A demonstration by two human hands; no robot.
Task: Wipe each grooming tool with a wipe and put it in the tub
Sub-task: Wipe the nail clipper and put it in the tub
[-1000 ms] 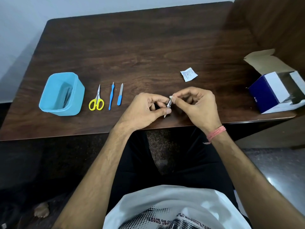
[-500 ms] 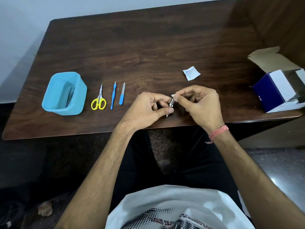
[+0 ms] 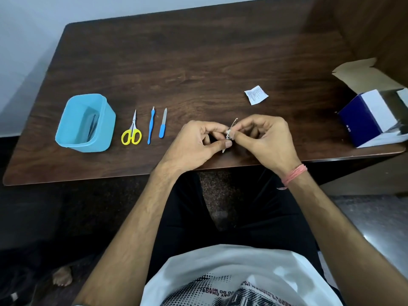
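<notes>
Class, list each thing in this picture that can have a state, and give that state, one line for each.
left hand: grips the small metal tool.
right hand: pinches a wipe against the tool.
small metal tool: held above the table edge.
wipe: bunched between fingertips.
tub: upright, something dark inside.
scissors: closed, lying flat.
box: flap open.
sachet: lying flat.

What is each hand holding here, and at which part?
The left hand pinches a small metal nail clipper near its lower end. The right hand pinches a bit of white wipe against the clipper's middle.
</notes>
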